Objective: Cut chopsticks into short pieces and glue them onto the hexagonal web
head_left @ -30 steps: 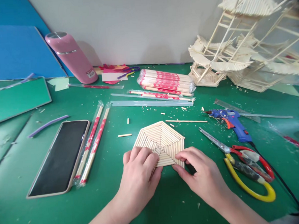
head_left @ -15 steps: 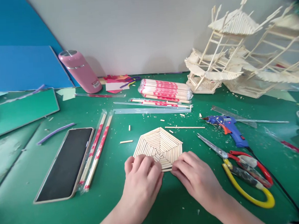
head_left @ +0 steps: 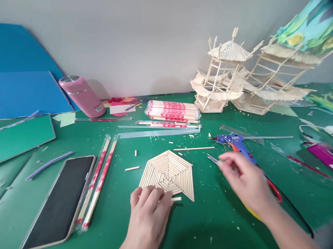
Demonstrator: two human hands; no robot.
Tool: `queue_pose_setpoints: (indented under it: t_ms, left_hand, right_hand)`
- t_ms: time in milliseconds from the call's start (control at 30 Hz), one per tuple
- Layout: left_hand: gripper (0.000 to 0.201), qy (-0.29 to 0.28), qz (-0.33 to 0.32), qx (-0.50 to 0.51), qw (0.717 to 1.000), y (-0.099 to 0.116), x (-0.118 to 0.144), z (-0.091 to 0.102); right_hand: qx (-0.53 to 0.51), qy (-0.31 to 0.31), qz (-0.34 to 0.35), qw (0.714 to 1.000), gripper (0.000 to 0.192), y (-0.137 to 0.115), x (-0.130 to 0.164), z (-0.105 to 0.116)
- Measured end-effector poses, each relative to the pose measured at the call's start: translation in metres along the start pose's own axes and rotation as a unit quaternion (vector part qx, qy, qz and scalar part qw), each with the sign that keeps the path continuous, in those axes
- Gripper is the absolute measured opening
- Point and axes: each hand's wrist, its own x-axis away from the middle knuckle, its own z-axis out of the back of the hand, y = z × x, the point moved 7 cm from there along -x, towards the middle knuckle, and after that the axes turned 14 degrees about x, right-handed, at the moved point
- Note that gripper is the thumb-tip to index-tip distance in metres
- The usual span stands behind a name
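I'm pinning the stick hexagon panel [head_left: 168,174] flat on the mat with my left hand [head_left: 149,212], fingers pressing its near edge. My right hand [head_left: 244,178], blurred and empty, is hovering loosely open over the scissors [head_left: 214,160] beside the glue gun [head_left: 235,144]. Next move needs a clean grip on a tool.

Bright even light; edges warped, corners dark.
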Motion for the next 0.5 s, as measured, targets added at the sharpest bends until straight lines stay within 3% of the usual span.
queue_pose_setpoints:
  t_ms: [100,200,333,500]
  left_hand:
    - [0.02,0.005,0.004,0.02,1.0,-0.006,0.0,0.005]
    - [0.022,0.016,-0.001,0.025,1.0,-0.012,0.0,0.012]
    - [0.023,0.028,-0.009,0.024,0.999,-0.015,-0.002,0.018]
    - [0.021,0.06,-0.01,0.055,0.997,-0.015,-0.005,0.026]
  right_hand:
    - [0.078,0.069,-0.132,0.986,0.037,0.076,-0.016,0.011]
    - [0.097,0.027,-0.18,0.979,0.047,0.122,-0.026,-0.004]
    - [0.067,-0.048,-0.217,0.973,0.033,0.14,-0.031,-0.022]
    - [-0.014,-0.081,-0.253,0.964,0.019,0.137,-0.033,-0.007]
